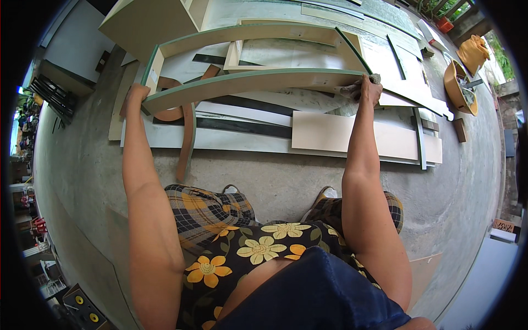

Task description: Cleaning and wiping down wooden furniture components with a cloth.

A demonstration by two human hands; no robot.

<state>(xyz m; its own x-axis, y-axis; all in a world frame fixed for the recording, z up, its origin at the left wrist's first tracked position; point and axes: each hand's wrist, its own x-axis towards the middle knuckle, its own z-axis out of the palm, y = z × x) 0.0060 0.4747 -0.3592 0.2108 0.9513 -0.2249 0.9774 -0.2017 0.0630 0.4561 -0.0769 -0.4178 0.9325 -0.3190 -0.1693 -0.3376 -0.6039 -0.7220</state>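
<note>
A shallow open rectangular frame [258,86], like a drawer without a bottom, spans the space in front of me. Its panels are cream inside and carry dark green edges. My left hand [136,98] is closed around its near left corner. At the near right corner my right hand [371,91] grips the frame, with a greyish rag-like bit [352,91] showing beside the fingers. Behind and partly under it sits a second cream frame [300,46]. Brown curved strips [187,144] lie below the near panel.
Large pale boards [242,141] lie stacked on the concrete floor, with dark strips and a cream panel [324,131] on top. A cream cabinet [151,25] stands at the far left. To the right are a yellow tub [454,91] holding tools and an orange sack [473,51].
</note>
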